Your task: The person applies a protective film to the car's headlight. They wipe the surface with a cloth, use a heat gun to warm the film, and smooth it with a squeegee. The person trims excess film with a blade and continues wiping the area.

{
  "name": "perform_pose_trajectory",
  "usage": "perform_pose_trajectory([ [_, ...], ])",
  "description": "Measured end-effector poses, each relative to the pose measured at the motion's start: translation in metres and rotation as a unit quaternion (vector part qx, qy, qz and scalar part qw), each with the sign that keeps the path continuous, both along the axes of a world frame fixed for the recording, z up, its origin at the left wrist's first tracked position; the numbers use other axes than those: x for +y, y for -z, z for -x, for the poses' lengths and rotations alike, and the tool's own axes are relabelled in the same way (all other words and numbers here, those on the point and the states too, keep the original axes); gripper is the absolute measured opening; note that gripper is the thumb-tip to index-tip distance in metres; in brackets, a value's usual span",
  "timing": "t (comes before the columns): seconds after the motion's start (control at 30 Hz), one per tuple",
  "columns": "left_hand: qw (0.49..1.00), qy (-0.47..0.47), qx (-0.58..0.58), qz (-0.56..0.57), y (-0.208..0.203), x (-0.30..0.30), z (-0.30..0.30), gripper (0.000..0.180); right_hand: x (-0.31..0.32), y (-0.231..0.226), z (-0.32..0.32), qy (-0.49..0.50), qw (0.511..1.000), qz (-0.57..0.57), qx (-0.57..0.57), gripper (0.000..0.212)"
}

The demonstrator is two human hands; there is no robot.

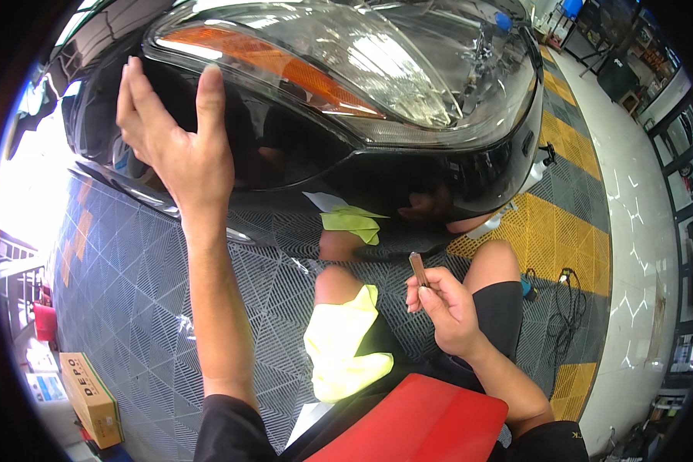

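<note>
My left hand (175, 142) is raised with fingers and thumb spread, holding nothing, over the glossy black car bumper (300, 150). Whether it touches the paint, I cannot tell. Just above it runs the large clear headlight (362, 58) with an orange strip along its side. In front of my right knee, my right hand (448, 308) pinches a short, slim brown stick (418, 269) between thumb and fingers, its free end pointing up toward the car. The stick's lower part is hidden in the grip. A bright yellow-green cloth (339, 343) lies draped over my left leg.
A red panel or apron (416, 423) covers my lap. On the gridded floor, a black cable (566, 323) lies coiled at the right. A cardboard box (92, 400) stands at the lower left, near a red container (45, 322). A pale bottle (537, 171) stands by the bumper's right end.
</note>
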State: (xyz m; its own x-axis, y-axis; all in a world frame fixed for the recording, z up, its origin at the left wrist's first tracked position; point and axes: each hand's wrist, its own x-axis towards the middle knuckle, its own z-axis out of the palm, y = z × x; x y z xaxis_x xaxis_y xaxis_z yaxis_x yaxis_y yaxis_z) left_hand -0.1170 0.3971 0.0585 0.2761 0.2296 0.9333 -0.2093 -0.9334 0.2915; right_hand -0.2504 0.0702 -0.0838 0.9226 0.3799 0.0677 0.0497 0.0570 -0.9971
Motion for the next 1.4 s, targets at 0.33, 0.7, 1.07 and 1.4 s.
perform_pose_trajectory([
  [0.33,0.997,-0.043,-0.06,-0.037,0.009,0.003,-0.016,0.079,0.017,-0.005,-0.01,0.029,0.997,0.006,-0.075,0.026],
  [0.7,0.994,-0.065,-0.063,-0.065,0.012,0.01,-0.016,0.075,0.025,-0.04,-0.025,0.038,0.988,0.052,-0.142,0.028],
  [1.07,0.994,-0.053,-0.083,-0.055,0.01,0.008,-0.011,0.07,0.036,-0.037,-0.02,0.029,0.996,0.03,-0.082,0.027],
  [1.4,0.997,-0.002,-0.072,-0.01,0.013,0.01,-0.008,0.055,0.03,-0.02,-0.006,0.057,0.998,0.004,-0.03,0.025],
])
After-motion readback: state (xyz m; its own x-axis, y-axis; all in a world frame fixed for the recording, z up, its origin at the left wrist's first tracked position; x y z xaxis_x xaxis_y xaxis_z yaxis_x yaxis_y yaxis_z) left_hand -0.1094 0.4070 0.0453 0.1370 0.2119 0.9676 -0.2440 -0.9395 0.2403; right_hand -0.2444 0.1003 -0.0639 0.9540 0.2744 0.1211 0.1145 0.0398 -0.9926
